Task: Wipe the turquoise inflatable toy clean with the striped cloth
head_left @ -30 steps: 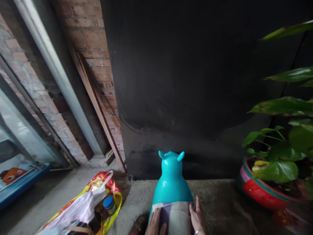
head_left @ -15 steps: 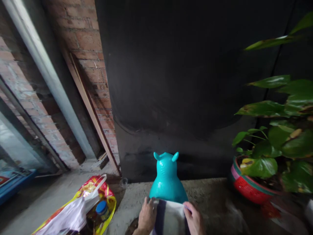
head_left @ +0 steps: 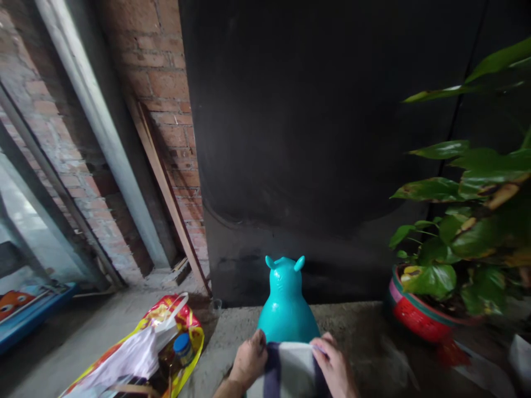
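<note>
A striped cloth [head_left: 292, 367], pale with dark purple bands, is stretched between my two hands at the bottom centre. My left hand [head_left: 251, 359] pinches its upper left corner, fingers closed. At the upper right corner, my right hand [head_left: 335, 365] grips the edge between thumb and fingers. Just beyond the cloth stands a shiny turquoise animal-shaped toy [head_left: 286, 309] with two small ears. The cloth hides the toy's lower part, and its own lower end runs out of the frame.
A red and yellow bag [head_left: 170, 309] holding a blue-lidded jar [head_left: 182, 347] lies on the floor at left. To the right is a leafy plant in a red pot [head_left: 423, 318]. A black panel [head_left: 315, 155] rises behind the toy; a wooden board [head_left: 166, 188] leans on the brick wall.
The view has shifted slightly, so the surroundings sit differently. Both hands still hold the cloth; the left hand has turned and its fingers are more curled over the corner.
</note>
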